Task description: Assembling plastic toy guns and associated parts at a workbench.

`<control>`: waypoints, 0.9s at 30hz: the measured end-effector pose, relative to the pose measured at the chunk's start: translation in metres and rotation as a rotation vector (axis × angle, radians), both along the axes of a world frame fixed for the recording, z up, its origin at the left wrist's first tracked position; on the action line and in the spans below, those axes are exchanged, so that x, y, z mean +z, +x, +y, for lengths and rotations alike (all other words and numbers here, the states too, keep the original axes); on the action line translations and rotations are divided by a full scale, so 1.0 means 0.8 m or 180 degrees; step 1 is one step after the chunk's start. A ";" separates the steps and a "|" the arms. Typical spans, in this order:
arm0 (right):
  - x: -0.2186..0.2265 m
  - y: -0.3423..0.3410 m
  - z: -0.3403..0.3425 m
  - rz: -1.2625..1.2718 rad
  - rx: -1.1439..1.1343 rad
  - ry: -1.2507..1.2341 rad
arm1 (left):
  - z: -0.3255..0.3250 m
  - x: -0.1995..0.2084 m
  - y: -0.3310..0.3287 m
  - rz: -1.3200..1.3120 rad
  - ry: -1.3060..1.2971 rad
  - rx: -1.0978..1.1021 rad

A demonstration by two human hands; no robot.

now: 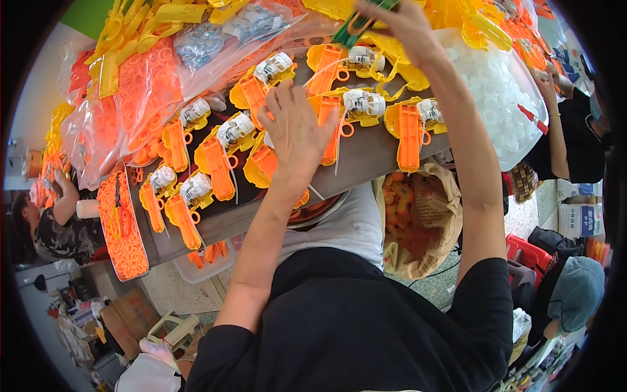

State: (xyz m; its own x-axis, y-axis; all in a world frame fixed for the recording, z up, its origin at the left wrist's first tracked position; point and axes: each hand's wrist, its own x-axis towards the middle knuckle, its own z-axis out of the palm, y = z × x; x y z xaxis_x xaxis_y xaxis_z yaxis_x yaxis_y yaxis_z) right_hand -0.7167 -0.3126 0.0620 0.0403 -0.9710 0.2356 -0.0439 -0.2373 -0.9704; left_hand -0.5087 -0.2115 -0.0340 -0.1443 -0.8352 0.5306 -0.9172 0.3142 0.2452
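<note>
My left hand [292, 127] is over the middle of the table, fingers spread and apparently empty. Beneath and beside it lie several yellow plastic toy half-shells [230, 130], each fitted with an orange grip-like part, an orange ring and a white wired unit. Some of the shell nearest my palm is covered by the hand. My right arm reaches to the far edge of the view, where my right hand [401, 23] grips a flat green plastic piece [353, 29] with orange in it. The top edge cuts off part of that hand.
Orange rings fill a white tray [145, 261] at the left, with a screwdriver-like tool on top. Bagged orange rings [153, 91] and yellow parts [134, 29] are heaped behind. Translucent white rings [490, 91] lie at right. A paper sack [424, 222] stands below the table edge. Other people sit on both sides.
</note>
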 end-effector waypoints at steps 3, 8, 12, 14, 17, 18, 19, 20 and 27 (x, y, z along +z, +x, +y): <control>0.005 -0.016 -0.032 -0.0205 -0.0069 -0.0273 | -0.042 0.003 -0.012 0.0021 -0.0324 -0.0076; -0.024 0.013 -0.065 0.0760 0.0306 -0.0283 | -0.105 -0.014 -0.036 -0.0287 -0.0249 0.0069; -0.064 -0.005 -0.103 0.1267 0.0326 -0.0377 | -0.117 -0.022 -0.050 -0.0494 0.0009 0.0100; -0.058 0.009 -0.096 0.1063 0.0619 -0.0309 | -0.119 -0.024 -0.044 -0.0435 0.0097 0.0143; -0.066 0.003 -0.100 0.1071 0.0479 -0.0307 | -0.116 -0.020 -0.055 -0.0351 0.0065 0.0118; -0.064 0.006 -0.100 0.1110 0.0441 -0.0300 | -0.117 -0.020 -0.053 -0.0353 0.0065 0.0126; -0.062 0.008 -0.099 0.1108 0.0449 -0.0301 | -0.117 -0.019 -0.052 -0.0411 0.0057 0.0151; -0.059 0.009 -0.097 0.1032 0.0587 -0.0313 | -0.117 -0.019 -0.051 -0.0469 0.0051 0.0176; -0.062 0.006 -0.097 0.0841 0.0688 -0.0275 | -0.114 -0.011 -0.054 -0.0453 0.0180 0.0165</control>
State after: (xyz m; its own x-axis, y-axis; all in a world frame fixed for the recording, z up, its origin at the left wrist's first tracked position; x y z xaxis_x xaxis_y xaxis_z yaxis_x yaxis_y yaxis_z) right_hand -0.7123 -0.3901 0.0125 0.3132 -0.9103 0.2706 -0.2307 -0.3493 -0.9082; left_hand -0.5517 -0.3023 -0.0427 -0.1706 -0.8715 0.4598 -0.9585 0.2549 0.1274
